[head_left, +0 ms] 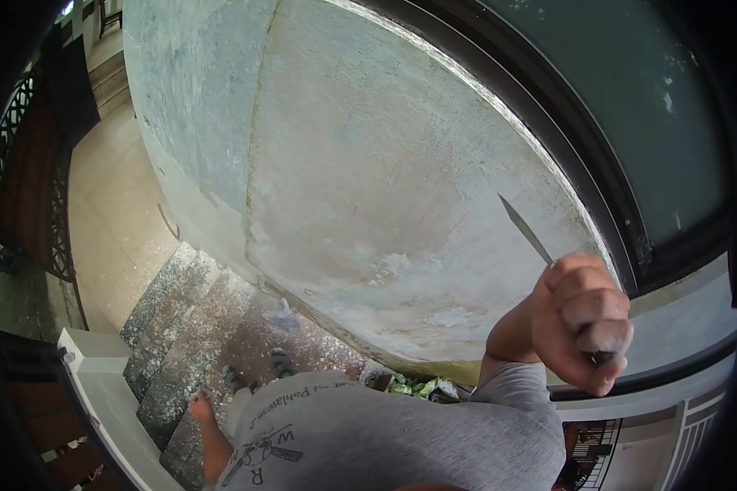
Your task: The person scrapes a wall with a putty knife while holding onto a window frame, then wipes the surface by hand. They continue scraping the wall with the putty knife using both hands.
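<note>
My right hand point(585, 323) is raised at the right, its fingers wrapped around the handle of a scraper. The scraper's thin metal blade point(524, 227) points up and left, seen nearly edge-on, and overlaps the wall in this view. Most of the handle is hidden in my fist. The wall point(360, 164) is patchy, with worn grey, pale blue and brownish areas and a rough vertical seam on its left part. Low at the left, my left hand point(198, 403) hangs beside my body with curled fingers, and nothing shows in it.
Pale flakes lie scattered over the dark steps point(168, 344) around my feet. A dark-framed window point(630, 139) borders the wall at upper right. Green leaves point(422, 386) grow at the wall's foot. A white post point(98, 356) and a metal gate point(33, 180) stand at left.
</note>
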`<state>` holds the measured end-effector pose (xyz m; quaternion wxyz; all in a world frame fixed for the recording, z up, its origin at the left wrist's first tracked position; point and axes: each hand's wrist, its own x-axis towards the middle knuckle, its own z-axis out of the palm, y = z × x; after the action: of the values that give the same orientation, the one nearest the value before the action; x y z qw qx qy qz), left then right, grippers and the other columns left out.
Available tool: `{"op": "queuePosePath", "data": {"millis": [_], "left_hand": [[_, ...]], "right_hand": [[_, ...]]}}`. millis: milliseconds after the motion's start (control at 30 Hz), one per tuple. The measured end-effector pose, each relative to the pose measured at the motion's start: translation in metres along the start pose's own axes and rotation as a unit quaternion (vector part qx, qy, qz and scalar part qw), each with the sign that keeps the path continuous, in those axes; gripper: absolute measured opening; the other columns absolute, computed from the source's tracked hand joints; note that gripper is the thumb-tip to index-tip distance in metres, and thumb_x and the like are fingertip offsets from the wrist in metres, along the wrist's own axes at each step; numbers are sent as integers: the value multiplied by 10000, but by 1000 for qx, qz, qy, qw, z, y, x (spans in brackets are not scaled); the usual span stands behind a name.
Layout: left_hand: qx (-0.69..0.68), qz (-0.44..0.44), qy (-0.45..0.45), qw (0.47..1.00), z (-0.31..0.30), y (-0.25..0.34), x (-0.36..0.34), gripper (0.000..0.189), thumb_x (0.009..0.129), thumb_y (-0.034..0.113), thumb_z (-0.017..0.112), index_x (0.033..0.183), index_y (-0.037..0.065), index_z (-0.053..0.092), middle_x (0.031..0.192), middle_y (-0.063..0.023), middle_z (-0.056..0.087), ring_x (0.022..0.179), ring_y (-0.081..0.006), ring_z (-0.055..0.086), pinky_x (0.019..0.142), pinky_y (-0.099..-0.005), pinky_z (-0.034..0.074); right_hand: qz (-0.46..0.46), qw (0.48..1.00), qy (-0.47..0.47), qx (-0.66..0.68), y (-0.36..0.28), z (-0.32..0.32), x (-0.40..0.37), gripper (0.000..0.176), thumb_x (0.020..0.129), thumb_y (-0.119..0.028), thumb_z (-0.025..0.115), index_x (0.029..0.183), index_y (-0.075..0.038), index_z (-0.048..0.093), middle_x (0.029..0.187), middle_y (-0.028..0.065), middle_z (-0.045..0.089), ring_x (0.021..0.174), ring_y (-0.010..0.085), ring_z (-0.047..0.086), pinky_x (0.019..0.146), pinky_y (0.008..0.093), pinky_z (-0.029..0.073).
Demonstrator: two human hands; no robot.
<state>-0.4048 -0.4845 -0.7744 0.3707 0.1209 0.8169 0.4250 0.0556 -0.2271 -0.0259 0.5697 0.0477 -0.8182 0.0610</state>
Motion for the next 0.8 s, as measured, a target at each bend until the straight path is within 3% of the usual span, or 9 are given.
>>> {"op": "queuePosePath", "data": {"millis": [67, 133, 200, 367, 467, 533, 600, 733, 800], "left_hand": [[-27, -28, -8, 999, 3, -4, -2, 361, 1028, 280, 613, 871, -35, 695, 786, -107, 709, 660, -190, 688, 589, -324, 557], [-35, -32, -1, 999, 3, -5, 1, 362, 1026, 284, 619, 871, -35, 692, 793, -107, 711, 668, -193, 700, 595, -319, 564], [-37, -21, 19, 999, 6, -3, -1, 355, 1024, 282, 624, 873, -32, 694, 800, -115, 720, 675, -198, 714, 599, -316, 571], [8, -40, -6, 999, -7, 13, -18, 340, 1013, 269, 638, 865, -31, 695, 788, -125, 726, 664, -204, 710, 587, -335, 572], [15, -39, 12, 999, -7, 3, -9, 336, 1006, 265, 648, 862, -35, 693, 791, -116, 723, 661, -201, 700, 590, -334, 569], [6, -24, 1, 1000, -17, 0, -1, 338, 1005, 270, 650, 868, -35, 697, 798, -114, 724, 664, -201, 698, 598, -335, 567], [-25, -12, 4, 1000, 12, 6, 4, 339, 1004, 276, 652, 875, -34, 701, 806, -112, 725, 667, -202, 696, 607, -335, 564], [-37, -23, -3, 999, 6, 11, -4, 366, 1009, 312, 641, 895, -30, 703, 814, -103, 723, 716, -203, 705, 636, -340, 549], [-8, -15, -1, 1000, 4, 11, -8, 374, 1009, 323, 639, 880, -24, 695, 795, -93, 716, 714, -194, 703, 632, -337, 548]], "right_hand": [[42, 999, 22, 2, 13, 4, -17, 542, 1016, -481, 414, 628, -116, 315, 526, 1, 366, 403, 110, 293, 366, 272, 226], [233, 955, 2, -184, 83, -27, -105, 521, 1006, -417, 450, 630, -71, 349, 538, 28, 370, 404, 142, 312, 382, 306, 266], [272, 946, 4, -175, 73, -18, -124, 497, 1001, -364, 463, 633, -42, 374, 543, 47, 366, 400, 167, 317, 398, 327, 298], [39, 998, 50, -6, 1, -4, -24, 503, 1031, -411, 418, 643, -100, 341, 536, 18, 359, 417, 159, 333, 412, 323, 293], [220, 959, -26, -179, 69, -31, -76, 482, 1046, -322, 419, 645, -56, 387, 575, 49, 372, 481, 179, 368, 461, 326, 309], [338, 934, 23, -116, 84, -22, -111, 446, 1004, -307, 454, 642, -53, 400, 576, 66, 392, 463, 180, 358, 449, 329, 294], [184, 971, -50, -143, 50, -1, -73, 473, 1017, -357, 462, 633, -90, 392, 546, 47, 389, 429, 151, 353, 399, 320, 280], [19, 999, 34, 7, -5, -28, -8, 534, 1053, -497, 419, 665, -134, 367, 550, -9, 377, 413, 121, 324, 353, 279, 263], [83, 996, -4, -24, 27, -23, -31, 549, 1066, -489, 387, 649, -133, 381, 559, 5, 384, 420, 135, 336, 376, 288, 269]]}}
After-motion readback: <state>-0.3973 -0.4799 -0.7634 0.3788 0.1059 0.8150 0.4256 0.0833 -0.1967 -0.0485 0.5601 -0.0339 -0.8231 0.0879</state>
